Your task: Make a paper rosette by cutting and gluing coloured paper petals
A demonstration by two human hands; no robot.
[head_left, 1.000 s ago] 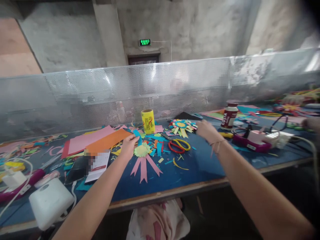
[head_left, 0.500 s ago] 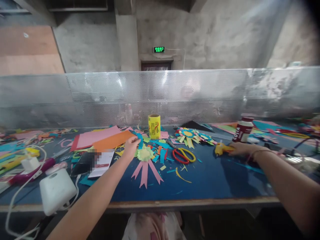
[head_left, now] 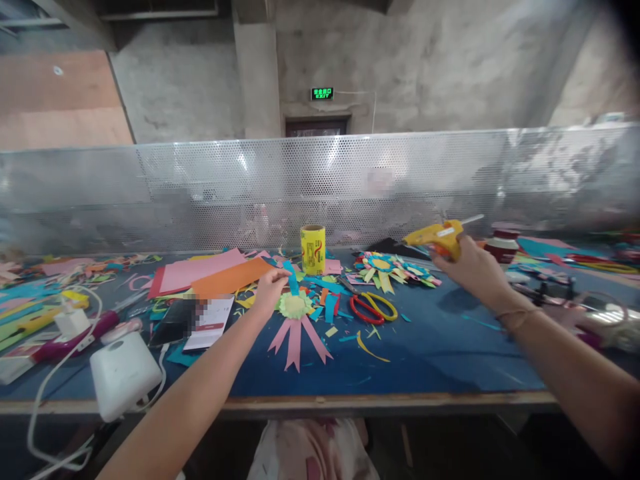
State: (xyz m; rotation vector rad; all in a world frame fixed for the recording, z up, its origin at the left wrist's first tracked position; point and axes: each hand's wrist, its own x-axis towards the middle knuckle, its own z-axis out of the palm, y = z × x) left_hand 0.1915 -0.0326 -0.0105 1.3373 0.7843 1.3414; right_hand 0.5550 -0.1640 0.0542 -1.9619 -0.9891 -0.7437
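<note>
My left hand (head_left: 273,288) is closed in a pinch on a blue paper strip (head_left: 291,277), held just above a paper rosette (head_left: 295,305). The rosette has a pale green ruffled top, and its pink paper tails (head_left: 298,343) spread toward me on the blue table (head_left: 410,363). My right hand (head_left: 463,263) is wrapped round the handle of a yellow glue gun (head_left: 437,237), raised above the table with its nozzle toward the left. Scissors (head_left: 373,308) with red and yellow handles lie right of the rosette, among paper scraps.
Behind the rosette stands a yellow roll (head_left: 313,250). Finished-looking rosettes (head_left: 383,265) lie to its right. Orange paper (head_left: 230,279), a phone-like black item (head_left: 175,322) and a white device (head_left: 125,373) with cables are at left. A maroon-labelled bottle (head_left: 501,247) stands behind my right hand.
My right hand has lifted the glue gun off the table, up and slightly left. My left hand keeps its pinch, and the blue strip now shows more upright.
</note>
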